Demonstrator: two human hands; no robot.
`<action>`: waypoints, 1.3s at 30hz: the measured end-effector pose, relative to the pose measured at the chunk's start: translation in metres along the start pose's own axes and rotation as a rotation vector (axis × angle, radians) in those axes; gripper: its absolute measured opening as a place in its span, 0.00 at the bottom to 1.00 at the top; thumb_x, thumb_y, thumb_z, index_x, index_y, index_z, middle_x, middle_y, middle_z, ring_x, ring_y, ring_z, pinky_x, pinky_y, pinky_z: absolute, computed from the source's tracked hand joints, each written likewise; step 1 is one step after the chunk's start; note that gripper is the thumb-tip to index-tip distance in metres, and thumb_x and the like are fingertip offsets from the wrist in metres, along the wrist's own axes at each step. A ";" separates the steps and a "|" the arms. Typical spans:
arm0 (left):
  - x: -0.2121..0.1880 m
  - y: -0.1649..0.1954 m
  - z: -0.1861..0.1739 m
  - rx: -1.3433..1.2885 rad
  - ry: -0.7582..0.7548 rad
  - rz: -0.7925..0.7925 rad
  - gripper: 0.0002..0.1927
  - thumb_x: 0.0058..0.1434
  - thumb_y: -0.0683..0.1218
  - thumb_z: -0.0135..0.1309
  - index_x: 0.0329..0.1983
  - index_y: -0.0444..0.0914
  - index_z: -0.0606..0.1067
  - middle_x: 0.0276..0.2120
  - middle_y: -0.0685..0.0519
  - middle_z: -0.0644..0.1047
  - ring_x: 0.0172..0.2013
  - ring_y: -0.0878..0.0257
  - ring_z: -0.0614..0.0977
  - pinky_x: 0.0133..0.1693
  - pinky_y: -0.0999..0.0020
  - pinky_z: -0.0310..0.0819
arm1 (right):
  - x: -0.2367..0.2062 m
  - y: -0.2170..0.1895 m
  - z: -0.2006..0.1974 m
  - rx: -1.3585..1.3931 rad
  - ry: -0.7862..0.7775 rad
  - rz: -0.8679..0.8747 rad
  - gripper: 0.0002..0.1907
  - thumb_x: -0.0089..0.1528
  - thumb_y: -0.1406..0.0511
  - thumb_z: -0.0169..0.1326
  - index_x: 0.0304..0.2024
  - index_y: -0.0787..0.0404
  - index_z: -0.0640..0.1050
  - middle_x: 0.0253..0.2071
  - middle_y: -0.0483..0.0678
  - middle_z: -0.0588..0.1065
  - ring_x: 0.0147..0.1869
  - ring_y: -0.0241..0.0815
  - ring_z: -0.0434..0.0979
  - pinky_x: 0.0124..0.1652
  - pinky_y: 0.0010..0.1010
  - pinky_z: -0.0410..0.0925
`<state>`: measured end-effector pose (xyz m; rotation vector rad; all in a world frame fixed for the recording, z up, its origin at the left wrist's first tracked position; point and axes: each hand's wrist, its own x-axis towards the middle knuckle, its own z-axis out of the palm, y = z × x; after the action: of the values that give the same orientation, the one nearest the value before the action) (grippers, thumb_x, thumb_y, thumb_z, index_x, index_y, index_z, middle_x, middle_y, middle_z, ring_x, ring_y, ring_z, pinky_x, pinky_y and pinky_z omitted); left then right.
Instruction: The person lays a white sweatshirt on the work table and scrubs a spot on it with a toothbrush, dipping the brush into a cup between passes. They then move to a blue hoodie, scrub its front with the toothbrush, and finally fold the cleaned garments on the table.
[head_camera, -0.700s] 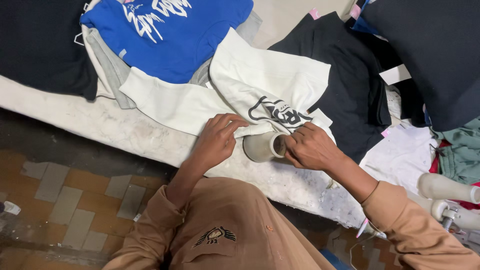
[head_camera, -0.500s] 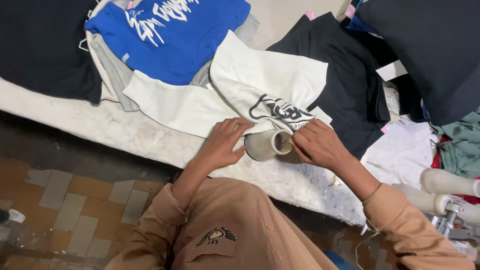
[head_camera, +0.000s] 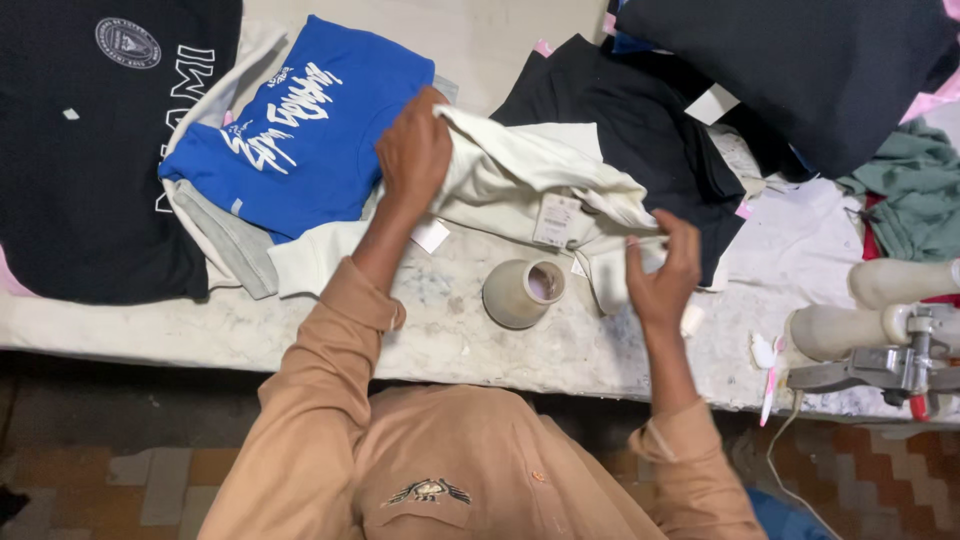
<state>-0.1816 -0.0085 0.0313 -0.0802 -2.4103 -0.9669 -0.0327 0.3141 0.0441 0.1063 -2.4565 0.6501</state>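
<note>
Cream shirt (head_camera: 530, 185) is mid-fold on the table (head_camera: 440, 330), bunched just beyond the cone (head_camera: 522, 292).

Left hand (head_camera: 413, 150) is closed on the shirt's upper edge, far-left of the cone. Right hand (head_camera: 662, 265) sits right of the cone, fingers curled, pinching the lower hem corner as far as I can tell; the thumb side is partly hidden.

My read on doing it well: keep tension even between both hands so the fold line stays straight, and tuck the hang tag (head_camera: 556, 218) inside, since it dangles just past the cone and could crease the panel. Lift the hem over the cone rather than dragging it across.

Around the cone, near to far:
- paper scraps on the table to its left and right
- clamp tool (head_camera: 880, 355) with pale rollers, far right at the table edge
- blue shirt (head_camera: 300, 140) far-left, touching the cream one
- black shirts (head_camera: 640, 130) beyond, partly under the cream one
- another black shirt (head_camera: 90, 150) at the far left

Main obstruction is the cone itself, directly under the working span.
</note>
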 end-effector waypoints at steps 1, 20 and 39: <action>0.009 -0.005 -0.006 0.007 -0.046 -0.109 0.08 0.66 0.41 0.47 0.46 0.39 0.74 0.43 0.45 0.80 0.42 0.42 0.81 0.42 0.47 0.72 | -0.021 -0.015 0.007 0.202 -0.086 0.092 0.27 0.63 0.65 0.63 0.64 0.61 0.72 0.56 0.54 0.75 0.58 0.49 0.76 0.51 0.39 0.71; -0.002 0.003 0.039 0.479 -0.702 0.051 0.33 0.51 0.51 0.60 0.63 0.46 0.74 0.57 0.43 0.75 0.53 0.40 0.76 0.50 0.41 0.68 | -0.117 0.020 -0.113 0.045 0.308 0.574 0.45 0.55 0.62 0.73 0.68 0.61 0.62 0.52 0.54 0.80 0.53 0.46 0.83 0.53 0.37 0.76; -0.068 0.040 -0.048 0.076 -0.221 -0.154 0.12 0.72 0.47 0.42 0.47 0.38 0.76 0.34 0.40 0.81 0.38 0.39 0.81 0.37 0.45 0.68 | -0.087 0.067 -0.077 -0.078 0.106 0.285 0.41 0.63 0.59 0.71 0.70 0.66 0.66 0.68 0.59 0.66 0.74 0.59 0.64 0.73 0.52 0.59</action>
<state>-0.0917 -0.0009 0.0510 0.0292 -2.6863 -0.9771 0.0650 0.4038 0.0210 -0.3067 -2.4112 0.6600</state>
